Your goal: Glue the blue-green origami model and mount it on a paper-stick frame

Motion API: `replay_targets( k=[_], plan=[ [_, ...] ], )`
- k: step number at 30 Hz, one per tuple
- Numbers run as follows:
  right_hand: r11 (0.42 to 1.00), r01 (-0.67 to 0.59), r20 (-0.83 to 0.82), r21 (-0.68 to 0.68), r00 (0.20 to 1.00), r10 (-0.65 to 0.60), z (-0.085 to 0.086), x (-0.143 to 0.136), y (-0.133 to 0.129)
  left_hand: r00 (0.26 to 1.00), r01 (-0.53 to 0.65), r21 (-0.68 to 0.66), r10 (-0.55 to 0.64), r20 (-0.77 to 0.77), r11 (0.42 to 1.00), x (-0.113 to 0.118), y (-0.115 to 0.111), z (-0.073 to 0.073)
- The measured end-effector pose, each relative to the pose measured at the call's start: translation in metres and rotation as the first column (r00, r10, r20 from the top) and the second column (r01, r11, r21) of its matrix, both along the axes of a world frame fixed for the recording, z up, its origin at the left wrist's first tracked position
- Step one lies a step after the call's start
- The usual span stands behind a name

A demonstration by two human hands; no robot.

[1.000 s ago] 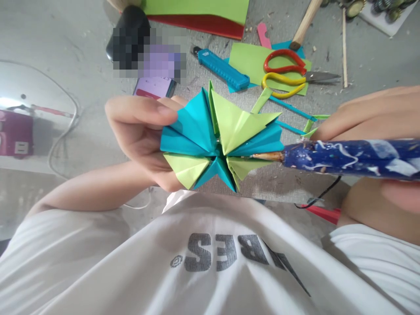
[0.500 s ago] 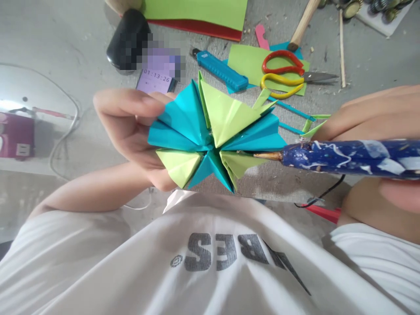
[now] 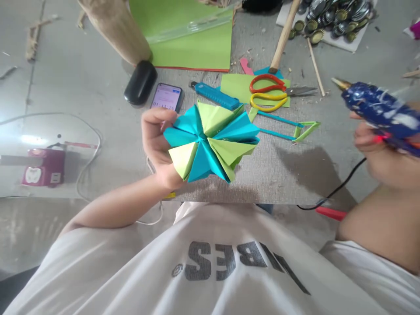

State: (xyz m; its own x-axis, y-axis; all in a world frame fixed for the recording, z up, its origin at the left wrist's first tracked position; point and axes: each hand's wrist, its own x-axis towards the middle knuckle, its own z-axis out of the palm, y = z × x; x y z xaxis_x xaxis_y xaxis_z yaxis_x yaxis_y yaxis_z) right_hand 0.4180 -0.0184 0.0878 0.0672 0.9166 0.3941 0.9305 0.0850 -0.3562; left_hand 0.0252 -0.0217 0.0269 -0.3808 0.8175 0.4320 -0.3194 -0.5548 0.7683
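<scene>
Since the frame half a second ago, the blue glue gun with a scuffed, white-smeared body [image 3: 374, 103] has swung off the pleats and now sits well to the right of my left grip, its nozzle clear of the paper. My left hand [image 3: 160, 140] pinches the near-left edge of a round, pleated rosette of turquoise and lime-green folded paper [image 3: 211, 143], held up over the grey desk [image 3: 262, 170]; my right hand [image 3: 383, 155] is wrapped around the gun's handle, though I can't make out whether a finger presses the trigger. The seams to the right of my left grip worry me: any glue there, too small to confirm, might set before the folds meet, and they could spring apart. Squeezing too hard could crush the pleats I'm pinching. The hot nozzle could drip, or touch my left fingers if I brought it back carelessly, and the thin black cord [image 3: 344, 180] below my right grip could snag and jerk the gun.
</scene>
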Motion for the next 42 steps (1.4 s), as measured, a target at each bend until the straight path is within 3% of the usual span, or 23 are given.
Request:
replay_targets(
  k=[4, 7, 11, 18, 20, 22, 25, 28, 31, 32, 37, 42],
  plan=[
    [0.953, 0.290, 0.158, -0.090, 0.949, -0.274, -0.030, 0.016, -0.024, 0.984, 0.178, -0.126, -0.175, 0.038, 0.976, 0.000, -0.004, -0.002],
    [0.894, 0.420, 0.316, -0.157, 0.879, -0.358, -0.048, 0.026, -0.045, 0.946, 0.324, -0.251, -0.312, 0.085, 0.912, -0.001, -0.005, -0.002],
    [0.899, 0.403, 0.249, -0.174, 0.901, -0.356, -0.074, 0.038, -0.059, 0.918, 0.395, -0.349, -0.353, 0.178, 0.850, 0.000, -0.007, 0.000],
    [0.943, 0.310, 0.060, -0.120, 0.951, -0.305, -0.103, 0.054, -0.062, 0.917, 0.393, -0.304, -0.345, 0.198, 0.868, 0.001, -0.007, -0.003],
    [0.957, 0.283, 0.043, -0.066, 0.959, -0.280, -0.102, 0.050, -0.064, 0.921, 0.384, -0.285, -0.341, 0.191, 0.878, 0.002, -0.007, -0.004],
    [0.971, 0.218, -0.061, 0.098, 0.975, -0.212, -0.096, 0.033, -0.065, 0.934, 0.348, -0.286, -0.307, 0.180, 0.893, 0.004, -0.008, -0.004],
    [0.927, -0.010, -0.319, 0.376, 0.937, 0.140, -0.072, -0.023, -0.065, 0.952, 0.294, -0.295, -0.252, 0.173, 0.909, 0.008, -0.010, 0.000],
    [0.873, -0.408, -0.383, 0.266, 0.787, 0.484, -0.035, -0.093, -0.061, 0.959, 0.270, -0.286, -0.229, 0.168, 0.919, 0.010, -0.013, 0.002],
    [0.789, -0.599, -0.396, 0.138, 0.697, 0.598, -0.008, -0.144, -0.050, 0.963, 0.263, -0.282, -0.230, 0.143, 0.923, 0.006, -0.013, -0.002],
    [0.743, -0.652, -0.373, 0.151, 0.659, 0.653, -0.004, -0.154, -0.045, 0.965, 0.257, -0.263, -0.231, 0.125, 0.930, 0.004, -0.012, -0.004],
    [0.724, -0.651, -0.379, 0.227, 0.626, 0.681, -0.011, -0.172, -0.025, 0.966, 0.257, -0.090, -0.258, 0.000, 0.962, -0.002, -0.008, -0.007],
    [0.670, -0.636, -0.454, 0.382, 0.502, 0.736, -0.025, -0.180, -0.022, 0.974, 0.221, -0.041, -0.222, -0.043, 0.975, -0.001, -0.012, -0.005]
  ],
)
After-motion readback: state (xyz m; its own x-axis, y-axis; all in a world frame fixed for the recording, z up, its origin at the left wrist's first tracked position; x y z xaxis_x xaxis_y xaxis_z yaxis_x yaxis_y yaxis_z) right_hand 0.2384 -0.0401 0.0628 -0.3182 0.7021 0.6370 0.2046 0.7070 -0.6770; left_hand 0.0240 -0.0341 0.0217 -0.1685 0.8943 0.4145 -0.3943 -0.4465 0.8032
